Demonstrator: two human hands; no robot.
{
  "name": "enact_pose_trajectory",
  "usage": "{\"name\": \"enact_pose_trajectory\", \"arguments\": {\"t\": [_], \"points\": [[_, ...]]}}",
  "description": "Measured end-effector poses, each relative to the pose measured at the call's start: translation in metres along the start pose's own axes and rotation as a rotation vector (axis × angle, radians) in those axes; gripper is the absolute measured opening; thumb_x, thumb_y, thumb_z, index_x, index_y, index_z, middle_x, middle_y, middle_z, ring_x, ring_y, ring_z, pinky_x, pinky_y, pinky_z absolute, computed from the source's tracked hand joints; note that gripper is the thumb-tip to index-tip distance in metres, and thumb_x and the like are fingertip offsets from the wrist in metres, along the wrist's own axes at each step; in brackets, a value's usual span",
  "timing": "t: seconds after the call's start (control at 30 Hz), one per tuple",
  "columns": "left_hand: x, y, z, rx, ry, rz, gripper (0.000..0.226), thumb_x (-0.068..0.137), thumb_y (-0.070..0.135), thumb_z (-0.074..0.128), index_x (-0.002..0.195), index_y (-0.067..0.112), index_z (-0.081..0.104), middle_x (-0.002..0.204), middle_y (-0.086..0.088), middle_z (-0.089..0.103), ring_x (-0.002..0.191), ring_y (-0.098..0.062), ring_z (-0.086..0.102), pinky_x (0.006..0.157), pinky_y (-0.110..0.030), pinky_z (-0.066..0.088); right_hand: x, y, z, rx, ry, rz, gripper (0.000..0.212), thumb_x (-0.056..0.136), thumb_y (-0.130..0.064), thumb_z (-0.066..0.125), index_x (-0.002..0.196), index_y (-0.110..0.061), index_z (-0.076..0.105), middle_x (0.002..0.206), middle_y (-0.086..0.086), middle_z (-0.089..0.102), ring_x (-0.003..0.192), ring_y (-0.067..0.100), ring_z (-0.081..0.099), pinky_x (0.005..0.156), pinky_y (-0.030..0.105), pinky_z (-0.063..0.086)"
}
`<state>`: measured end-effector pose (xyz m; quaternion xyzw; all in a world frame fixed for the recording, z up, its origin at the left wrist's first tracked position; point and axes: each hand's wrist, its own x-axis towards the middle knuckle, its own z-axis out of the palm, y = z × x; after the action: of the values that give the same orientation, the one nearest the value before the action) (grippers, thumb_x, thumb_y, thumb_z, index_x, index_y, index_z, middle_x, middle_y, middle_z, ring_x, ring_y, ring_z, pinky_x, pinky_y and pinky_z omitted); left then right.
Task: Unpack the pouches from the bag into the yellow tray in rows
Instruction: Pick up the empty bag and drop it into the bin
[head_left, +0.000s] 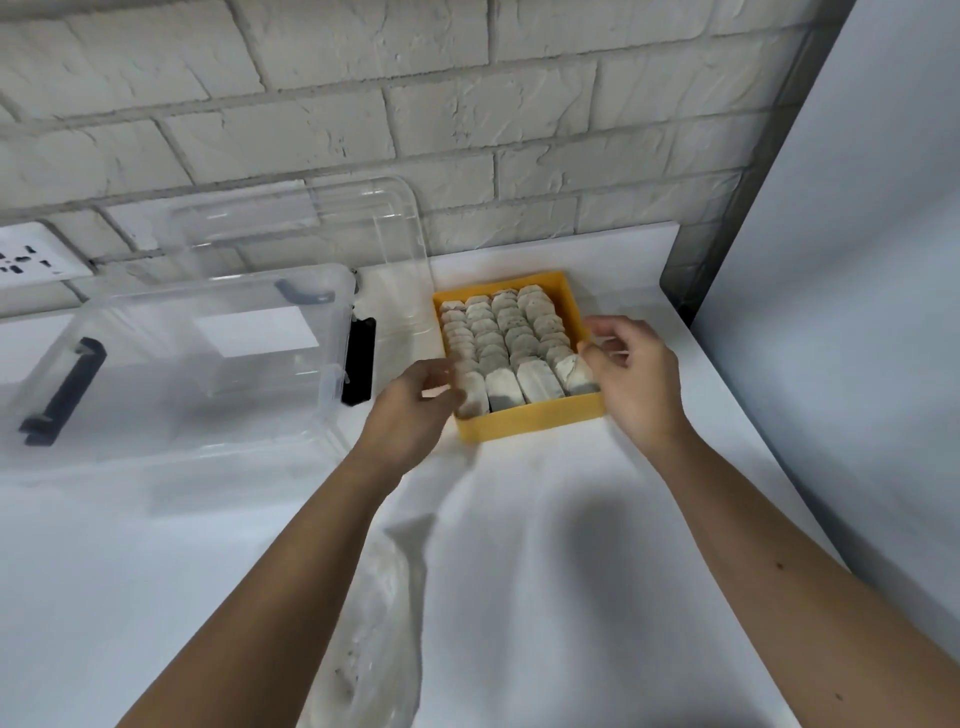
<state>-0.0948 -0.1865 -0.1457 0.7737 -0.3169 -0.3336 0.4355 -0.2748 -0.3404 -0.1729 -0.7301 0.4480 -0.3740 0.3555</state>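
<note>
The yellow tray (530, 422) stands on the white table near the brick wall, filled with pale pouches (506, 338) standing in four rows. My left hand (415, 410) is at the tray's front left corner, its loosely curled fingers touching the front-left pouch (475, 392). My right hand (636, 374) is at the tray's right wall, fingers loosely curled, thumb against the front-right pouch (574, 374). Neither hand plainly holds anything. The clear plastic bag (374, 623) lies crumpled on the table between my forearms, with a little pale content showing.
A clear plastic storage box (171, 374) with dark latches stands to the left, its lid (363, 234) leaning on the wall behind. A wall socket (26, 257) sits at far left. A white panel (857, 312) bounds the table on the right.
</note>
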Motion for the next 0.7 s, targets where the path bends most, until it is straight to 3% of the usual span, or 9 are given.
{"name": "enact_pose_trajectory", "arguments": {"t": [0.17,0.3,0.47,0.57,0.7], "points": [[-0.079,0.011,-0.043,0.186,-0.248,0.046,0.031,0.092,0.035,0.067,0.122,0.037,0.064,0.113,0.019,0.068,0.099,0.002,0.065,0.094,-0.026,0.050,-0.072,-0.049,0.001,0.292,-0.227,0.055,0.019,0.089,-0.017,0.069,0.107,-0.018,0.073,0.101,-0.015,0.070,0.086,-0.002,0.061,0.079,0.011,0.047],[-0.115,-0.002,-0.072,0.373,-0.245,-0.007,0.039,0.087,0.043,0.071,0.125,0.041,0.060,0.122,0.021,0.062,0.108,0.000,0.062,0.084,-0.023,0.050,-0.124,-0.063,0.018,0.302,-0.506,0.167,0.022,0.085,-0.029,0.073,0.107,-0.028,0.071,0.099,-0.013,0.069,0.084,0.010,0.062,0.081,0.027,0.051],[-0.141,-0.035,-0.090,0.572,-0.103,0.004,0.052,0.086,0.042,0.073,0.135,0.036,0.056,0.137,0.012,0.055,0.126,-0.013,0.051,0.094,-0.027,0.039,-0.171,-0.064,0.045,0.306,-0.794,0.322,0.068,0.073,-0.033,0.085,0.132,-0.027,0.053,0.122,0.001,0.054,0.102,0.015,0.062,0.080,0.027,0.058],[-0.150,-0.059,-0.092,0.642,0.046,0.046,0.061,0.084,0.043,0.073,0.140,0.039,0.050,0.145,0.000,0.049,0.133,-0.025,0.045,0.106,-0.039,0.038,-0.187,-0.058,0.055,0.252,-0.901,0.306,0.093,0.067,-0.035,0.088,0.144,-0.034,0.036,0.129,-0.001,0.046,0.099,0.015,0.063,0.071,0.021,0.055],[-0.161,-0.088,-0.094,0.878,0.221,-0.090,0.075,0.087,0.057,0.063,0.151,0.047,0.025,0.163,-0.007,0.017,0.149,-0.036,0.016,0.115,-0.062,0.018,-0.207,-0.055,0.068,0.204,-0.896,0.299,0.090,0.067,-0.050,0.083,0.143,-0.035,0.036,0.116,-0.009,0.054,0.088,0.011,0.068,0.066,0.026,0.053]]}}
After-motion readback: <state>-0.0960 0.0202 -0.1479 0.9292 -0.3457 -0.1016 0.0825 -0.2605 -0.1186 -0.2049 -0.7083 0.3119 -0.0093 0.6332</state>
